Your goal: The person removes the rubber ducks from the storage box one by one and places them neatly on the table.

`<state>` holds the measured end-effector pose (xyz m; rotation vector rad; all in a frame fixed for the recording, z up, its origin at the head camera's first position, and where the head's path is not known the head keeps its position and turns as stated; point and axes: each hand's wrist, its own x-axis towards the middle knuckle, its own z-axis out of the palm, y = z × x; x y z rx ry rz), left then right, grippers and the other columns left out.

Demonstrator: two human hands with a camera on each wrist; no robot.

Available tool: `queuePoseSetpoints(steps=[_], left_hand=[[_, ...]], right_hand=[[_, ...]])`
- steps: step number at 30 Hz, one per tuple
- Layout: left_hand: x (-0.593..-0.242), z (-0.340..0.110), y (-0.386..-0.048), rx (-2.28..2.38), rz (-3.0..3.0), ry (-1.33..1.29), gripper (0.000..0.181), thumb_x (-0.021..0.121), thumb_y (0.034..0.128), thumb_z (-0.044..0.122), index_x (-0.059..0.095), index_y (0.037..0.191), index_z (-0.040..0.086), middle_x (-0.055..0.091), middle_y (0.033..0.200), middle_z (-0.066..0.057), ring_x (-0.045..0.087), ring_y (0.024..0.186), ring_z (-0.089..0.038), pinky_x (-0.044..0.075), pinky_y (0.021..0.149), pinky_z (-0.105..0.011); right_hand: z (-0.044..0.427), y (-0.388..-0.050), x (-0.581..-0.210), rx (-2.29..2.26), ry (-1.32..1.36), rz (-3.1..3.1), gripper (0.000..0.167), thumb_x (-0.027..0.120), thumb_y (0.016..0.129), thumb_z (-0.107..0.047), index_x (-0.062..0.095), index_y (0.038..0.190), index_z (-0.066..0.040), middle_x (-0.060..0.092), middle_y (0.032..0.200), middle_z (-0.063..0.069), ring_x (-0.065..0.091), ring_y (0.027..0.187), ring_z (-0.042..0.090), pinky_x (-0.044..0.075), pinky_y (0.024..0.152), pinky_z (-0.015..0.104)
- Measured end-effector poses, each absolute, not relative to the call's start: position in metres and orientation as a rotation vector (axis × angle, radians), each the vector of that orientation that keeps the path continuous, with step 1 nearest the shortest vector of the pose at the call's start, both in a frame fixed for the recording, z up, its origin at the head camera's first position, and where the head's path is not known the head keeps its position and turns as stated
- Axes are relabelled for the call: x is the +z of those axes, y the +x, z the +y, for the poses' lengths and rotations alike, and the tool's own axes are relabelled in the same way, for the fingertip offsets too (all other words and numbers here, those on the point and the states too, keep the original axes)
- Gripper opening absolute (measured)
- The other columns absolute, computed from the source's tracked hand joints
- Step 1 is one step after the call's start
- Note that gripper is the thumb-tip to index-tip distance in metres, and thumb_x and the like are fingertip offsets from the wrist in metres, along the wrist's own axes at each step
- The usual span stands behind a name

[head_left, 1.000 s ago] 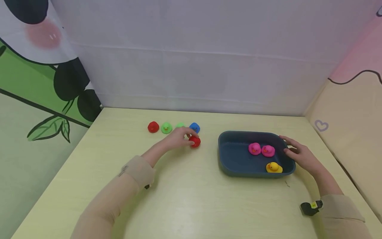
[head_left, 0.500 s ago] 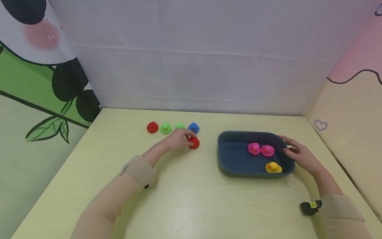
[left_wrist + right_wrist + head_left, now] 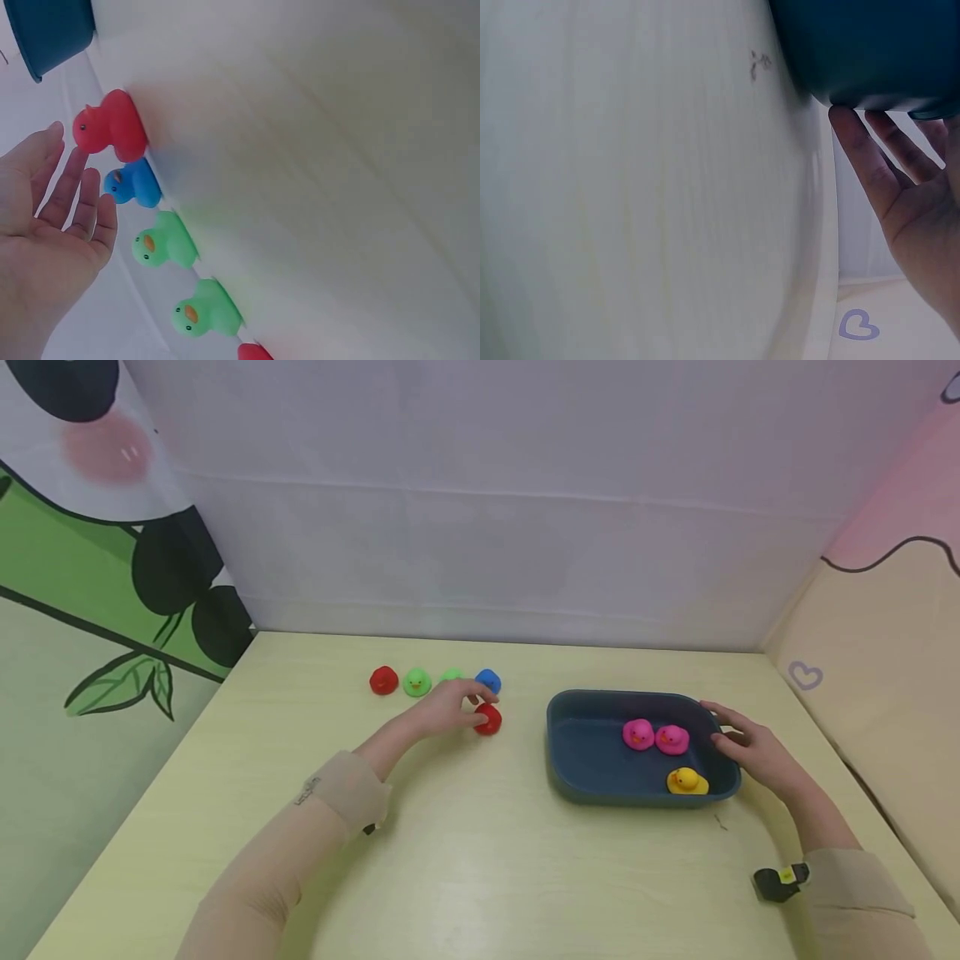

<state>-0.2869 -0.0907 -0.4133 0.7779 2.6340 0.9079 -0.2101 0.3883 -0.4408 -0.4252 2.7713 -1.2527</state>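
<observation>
A red rubber duck (image 3: 489, 719) sits on the table at my left hand (image 3: 448, 708). In the head view thumb and forefinger lie around it; in the left wrist view the fingers are loosely bent near its head, and the thumb tip (image 3: 56, 129) is apart from it. My right hand (image 3: 761, 753) holds the right end of a dark blue tray (image 3: 592, 777), thumb over the rim and fingertips (image 3: 844, 116) against the outer wall. Two pink ducks (image 3: 639, 734) and a yellow duck (image 3: 687, 781) are in the tray.
Behind the left hand stands a row: a red duck (image 3: 384, 680), a green duck (image 3: 417, 682), a partly hidden second green duck (image 3: 166, 240) and a blue duck (image 3: 489, 681). Cloth walls (image 3: 510, 560) border the table (image 3: 465, 877) at the back and sides.
The view shifts very slightly. Both hands, the tray and the ducks stay practically where they were.
</observation>
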Motion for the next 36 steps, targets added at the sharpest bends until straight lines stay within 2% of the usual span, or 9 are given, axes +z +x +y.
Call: queuePoseSetpoints(steps=[8,20,29,36], left_hand=[[-0.399,-0.087,-0.278,0.957,2.642,0.832,0.034,0.068,0.0876,0.019,0.063,0.121,0.013,0.063,0.12,-0.005,0.053,0.108,-0.025,0.047,0.086,-0.032],[-0.381,-0.069,-0.259,1.064,2.666,0.954,0.029,0.069,0.0863,0.015,0.067,0.114,0.009,0.065,0.11,-0.003,0.058,0.103,-0.026,0.049,0.09,-0.042],[-0.369,-0.052,-0.245,1.072,2.73,1.014,0.026,0.068,0.0864,0.017,0.068,0.112,0.012,0.067,0.109,0.0,0.056,0.099,-0.017,0.049,0.079,-0.028],[-0.367,-0.038,-0.238,1.119,2.742,1.118,0.025,0.07,0.0849,0.015,0.069,0.11,0.012,0.068,0.107,0.002,0.059,0.096,-0.015,0.047,0.086,-0.033]], right_hand=[[0.388,-0.208,-0.44,-1.25,-0.412,2.768,0.053,0.048,0.099,-0.018,0.029,0.148,-0.012,0.033,0.141,0.034,0.041,0.117,0.06,0.041,0.078,0.008],[0.388,-0.209,-0.44,-1.255,-0.409,2.763,0.054,0.048,0.099,-0.018,0.028,0.148,-0.012,0.034,0.14,0.034,0.041,0.117,0.061,0.041,0.077,0.008],[0.387,-0.208,-0.44,-1.248,-0.4,2.769,0.053,0.048,0.099,-0.018,0.028,0.148,-0.012,0.036,0.138,0.034,0.043,0.116,0.06,0.041,0.077,0.009],[0.387,-0.208,-0.44,-1.261,-0.402,2.764,0.053,0.048,0.099,-0.017,0.028,0.148,-0.012,0.036,0.138,0.033,0.043,0.116,0.06,0.041,0.077,0.008]])
